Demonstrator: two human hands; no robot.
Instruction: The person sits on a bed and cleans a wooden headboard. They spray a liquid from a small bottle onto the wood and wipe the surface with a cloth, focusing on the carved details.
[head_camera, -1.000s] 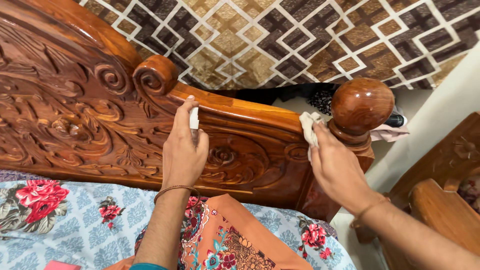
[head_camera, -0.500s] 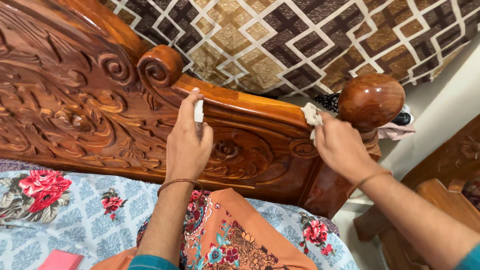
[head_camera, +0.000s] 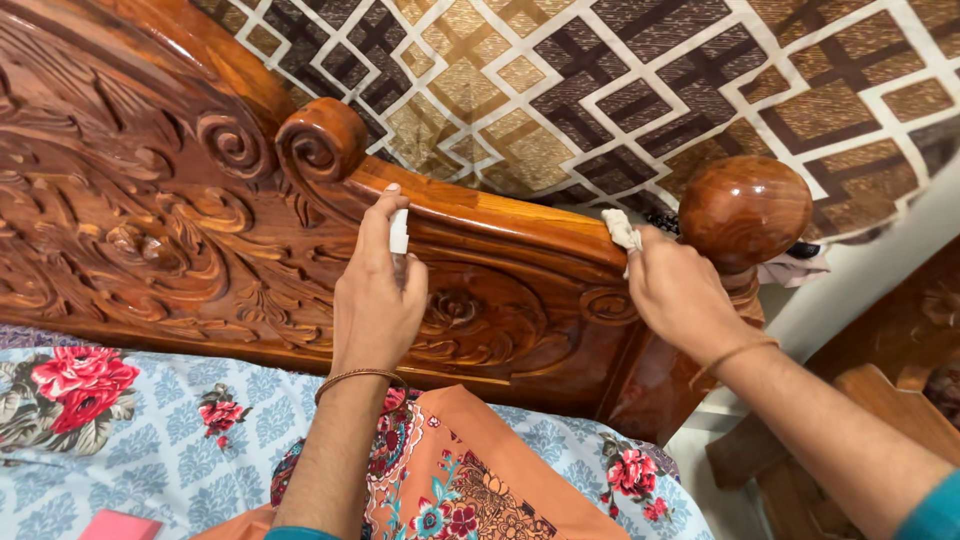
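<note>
1. The left hand (head_camera: 378, 300) rested against the carved wooden headboard (head_camera: 150, 240), its fingers closed around a small white bottle (head_camera: 398, 231) held upright just below the top rail.
2. The right hand (head_camera: 680, 295) was at the right end of the top rail, its fingers bunched together and clamped on a white cloth (head_camera: 620, 230) pressed to the wood.
3. The cloth lay just beside the round polished knob (head_camera: 745, 210) that topped the corner post.
4. A thin bangle (head_camera: 350, 377) circled the left wrist.
5. A blue floral bedsheet (head_camera: 150, 450) covered the bed below the headboard.
6. A geometric brown-and-white curtain (head_camera: 640, 90) hung behind the headboard.
</note>
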